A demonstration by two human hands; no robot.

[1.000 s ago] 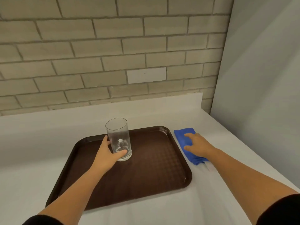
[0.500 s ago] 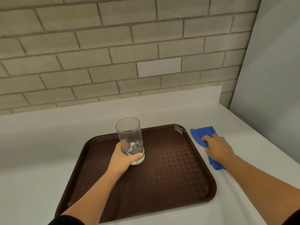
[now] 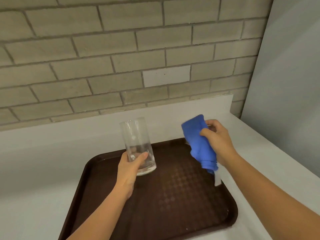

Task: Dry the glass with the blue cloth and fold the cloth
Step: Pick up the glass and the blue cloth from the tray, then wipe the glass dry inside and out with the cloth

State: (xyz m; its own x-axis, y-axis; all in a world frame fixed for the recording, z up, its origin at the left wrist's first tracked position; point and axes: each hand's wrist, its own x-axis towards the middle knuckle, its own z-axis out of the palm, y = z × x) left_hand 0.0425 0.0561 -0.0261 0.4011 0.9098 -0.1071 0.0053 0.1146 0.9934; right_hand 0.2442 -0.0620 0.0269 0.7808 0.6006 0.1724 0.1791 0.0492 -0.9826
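Note:
A tall clear glass (image 3: 136, 137) is held upright above the brown tray (image 3: 181, 213), my left hand (image 3: 129, 168) wrapped around its lower part. To its right, my right hand (image 3: 217, 141) grips the folded blue cloth (image 3: 199, 144) in the air over the tray's right rim. The cloth hangs down from my fingers, with a white label dangling at its lower end. Cloth and glass are apart, with a gap between them.
The tray lies on a white counter (image 3: 34, 170) that ends at a brick wall (image 3: 121, 58) behind. A pale panel (image 3: 285, 75) closes the right side, and the counter's right edge runs diagonally beneath it.
My right hand has picked the cloth up off the counter and swung it left over the tray. My left hand has lifted the glass off the tray.

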